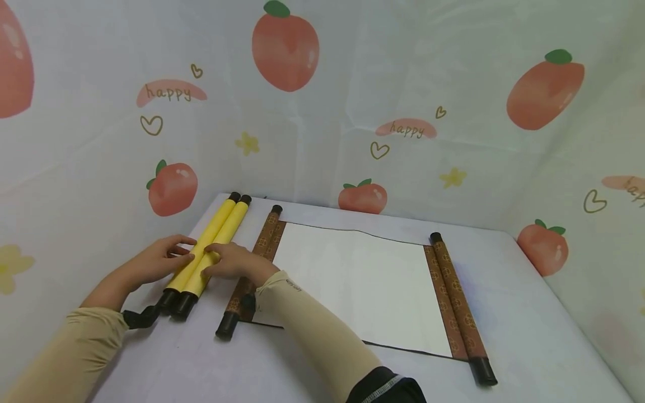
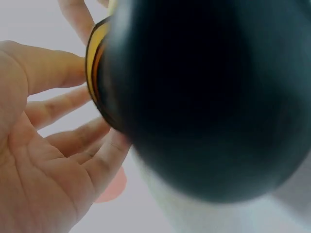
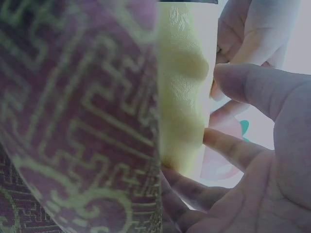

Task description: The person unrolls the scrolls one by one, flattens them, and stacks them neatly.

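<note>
We recorded two yellow rolls (image 1: 204, 246), faintly textured, cylindrical, black-capped, side by side left of centre in the frame. Left hand (image 1: 156, 259) and right hand (image 1: 234, 261), fingers loosely extended, touched opposite outer sides, grasping neither.

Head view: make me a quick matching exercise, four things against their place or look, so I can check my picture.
1. Rolls
2. Sheet
3. Left hand
4. Right hand

A. Its sleeve crosses the sheet
B. Yellow, side by side
C. On the rolls' left side
D. White, between brown rods

Pairs: 1-B, 2-D, 3-C, 4-A
</note>
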Demonstrator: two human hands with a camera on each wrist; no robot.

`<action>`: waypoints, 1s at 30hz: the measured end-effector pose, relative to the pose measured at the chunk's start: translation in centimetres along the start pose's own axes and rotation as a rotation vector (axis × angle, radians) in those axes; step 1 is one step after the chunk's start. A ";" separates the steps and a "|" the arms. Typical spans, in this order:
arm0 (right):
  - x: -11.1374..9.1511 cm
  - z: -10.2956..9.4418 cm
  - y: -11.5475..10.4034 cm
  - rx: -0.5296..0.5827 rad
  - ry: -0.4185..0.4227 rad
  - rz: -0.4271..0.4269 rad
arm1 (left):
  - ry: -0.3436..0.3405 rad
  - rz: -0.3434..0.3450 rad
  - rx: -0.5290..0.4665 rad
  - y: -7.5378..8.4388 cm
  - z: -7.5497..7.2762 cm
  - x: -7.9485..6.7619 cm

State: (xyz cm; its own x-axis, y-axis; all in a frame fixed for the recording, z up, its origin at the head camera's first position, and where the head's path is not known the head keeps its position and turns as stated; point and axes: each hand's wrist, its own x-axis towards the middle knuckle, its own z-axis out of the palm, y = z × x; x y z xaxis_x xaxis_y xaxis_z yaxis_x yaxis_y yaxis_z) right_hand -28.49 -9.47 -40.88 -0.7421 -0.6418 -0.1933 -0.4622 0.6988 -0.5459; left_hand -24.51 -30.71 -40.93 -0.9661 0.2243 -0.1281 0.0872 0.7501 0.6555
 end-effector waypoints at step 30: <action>-1.0 -0.4 0.8 0.096 0.100 -0.080 | 0.099 0.091 -0.013 0.7 0.6 -0.8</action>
State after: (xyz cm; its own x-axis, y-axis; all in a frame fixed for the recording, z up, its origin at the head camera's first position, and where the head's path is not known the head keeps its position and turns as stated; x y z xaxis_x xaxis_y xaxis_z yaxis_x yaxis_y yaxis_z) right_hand -28.32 -8.20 -40.81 -0.7516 -0.6562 -0.0670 -0.4766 0.6105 -0.6326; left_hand -23.51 -29.98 -40.80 -0.9736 0.2281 0.0058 0.1729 0.7209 0.6711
